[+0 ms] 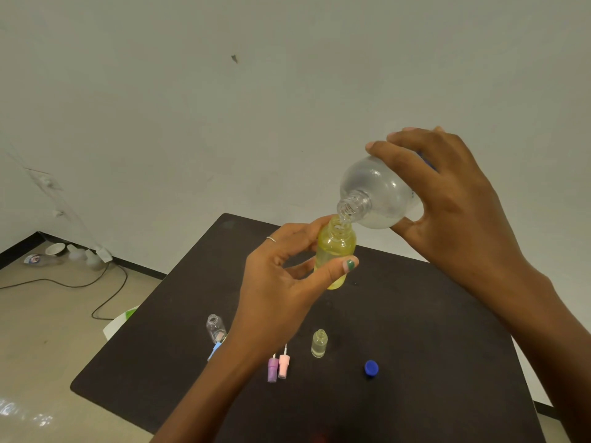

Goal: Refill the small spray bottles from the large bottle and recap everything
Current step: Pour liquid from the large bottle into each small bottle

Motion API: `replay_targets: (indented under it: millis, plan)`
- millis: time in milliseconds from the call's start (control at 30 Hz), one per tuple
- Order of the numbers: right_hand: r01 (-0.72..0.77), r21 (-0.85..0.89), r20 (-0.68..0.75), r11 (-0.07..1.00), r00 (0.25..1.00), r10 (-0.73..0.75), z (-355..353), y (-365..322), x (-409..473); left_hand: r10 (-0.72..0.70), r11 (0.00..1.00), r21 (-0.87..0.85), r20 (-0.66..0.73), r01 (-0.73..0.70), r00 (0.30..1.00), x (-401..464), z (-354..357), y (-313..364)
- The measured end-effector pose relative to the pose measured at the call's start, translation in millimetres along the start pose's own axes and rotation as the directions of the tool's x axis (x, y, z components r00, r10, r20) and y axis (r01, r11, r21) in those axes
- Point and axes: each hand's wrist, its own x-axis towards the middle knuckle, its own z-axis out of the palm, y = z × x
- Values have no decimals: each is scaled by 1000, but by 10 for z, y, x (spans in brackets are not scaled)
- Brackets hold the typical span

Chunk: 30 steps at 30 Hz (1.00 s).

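My right hand [447, 199] grips the large clear bottle [377, 193], tipped so its open neck rests over the mouth of a small yellow bottle [335, 247]. My left hand [287, 276] holds that yellow bottle upright above the dark table [415, 346]. Liquid sits in the tilted big bottle's lower side. On the table stand a small clear uncapped bottle [216, 327] at the left and a pale yellowish uncapped bottle [319, 343] near the middle. A purple spray cap [272, 369] and a pink spray cap [283, 364] lie side by side; a blue spray cap [214, 350] peeks out beside my left wrist. A blue screw cap [371, 368] rests to the right.
The table stands against a pale wall. On the floor at the left lie a black cable [105, 292], a white bowl [55, 249] and some plastic bottles [83, 255] by the skirting. Something white and green [123, 318] pokes out under the table's left edge.
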Motion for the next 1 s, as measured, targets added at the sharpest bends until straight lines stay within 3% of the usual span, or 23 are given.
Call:
replay_targets:
  millis: [1000]
  plan:
    - [4,4,-2,1000,1000,-4,1,-3,-5,-13,1000,-15,-6,13,1000,-14,4,-6]
